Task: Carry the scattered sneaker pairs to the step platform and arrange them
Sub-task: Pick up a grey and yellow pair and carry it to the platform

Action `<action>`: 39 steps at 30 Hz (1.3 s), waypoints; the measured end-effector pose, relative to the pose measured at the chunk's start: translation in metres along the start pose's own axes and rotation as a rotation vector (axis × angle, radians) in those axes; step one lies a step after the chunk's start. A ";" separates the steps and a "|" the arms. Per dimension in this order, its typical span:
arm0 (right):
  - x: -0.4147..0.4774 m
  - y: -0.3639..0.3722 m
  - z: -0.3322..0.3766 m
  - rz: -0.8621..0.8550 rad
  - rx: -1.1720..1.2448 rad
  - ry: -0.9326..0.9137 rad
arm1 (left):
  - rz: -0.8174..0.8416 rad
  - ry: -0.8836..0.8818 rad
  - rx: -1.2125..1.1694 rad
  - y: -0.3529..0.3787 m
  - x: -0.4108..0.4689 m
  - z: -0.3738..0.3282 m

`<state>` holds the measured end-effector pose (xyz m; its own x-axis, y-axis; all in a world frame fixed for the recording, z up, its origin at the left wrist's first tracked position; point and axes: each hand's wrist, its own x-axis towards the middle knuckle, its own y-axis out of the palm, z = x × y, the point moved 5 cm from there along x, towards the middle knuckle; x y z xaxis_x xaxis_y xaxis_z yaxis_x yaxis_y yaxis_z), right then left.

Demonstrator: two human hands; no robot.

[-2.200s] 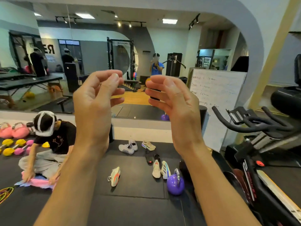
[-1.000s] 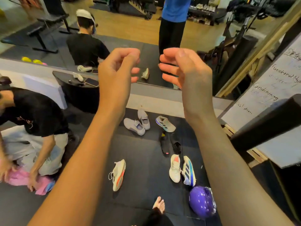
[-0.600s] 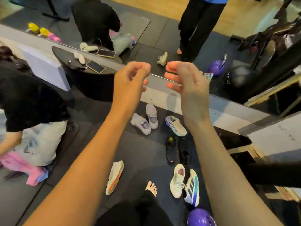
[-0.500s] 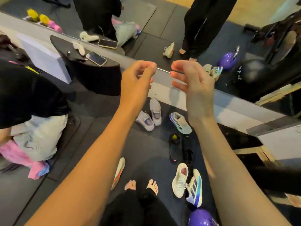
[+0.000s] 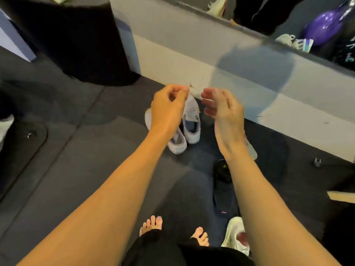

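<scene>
— Hovering where?
— Over the grey pair (image 5: 190, 121) by the wall (image 5: 192, 60): left hand (image 5: 169, 108) curls fingertips to thumb, right hand (image 5: 222, 110) loosely curled, both empty.
— Anything in the way?
— Black shoes (image 5: 222, 187) and a white sneaker (image 5: 236, 235) lie near the bare feet (image 5: 151, 224); a black block (image 5: 76, 35) stands far left.

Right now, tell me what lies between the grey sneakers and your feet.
Just bare dark floor mat, in the head view; black shoes lie farther right.
</scene>
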<state>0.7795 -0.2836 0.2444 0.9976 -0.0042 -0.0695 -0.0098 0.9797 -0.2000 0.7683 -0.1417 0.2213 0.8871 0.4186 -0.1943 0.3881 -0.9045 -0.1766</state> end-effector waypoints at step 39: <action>-0.054 -0.028 0.052 0.763 -1.059 0.325 | 0.842 -0.024 1.137 0.005 -0.073 -0.033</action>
<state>0.7297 -0.3001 0.3045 0.6589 0.2778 -0.6991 -0.7472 0.1340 -0.6510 0.7134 -0.1792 0.2662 0.7404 -0.1936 -0.6437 -0.6672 -0.3276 -0.6689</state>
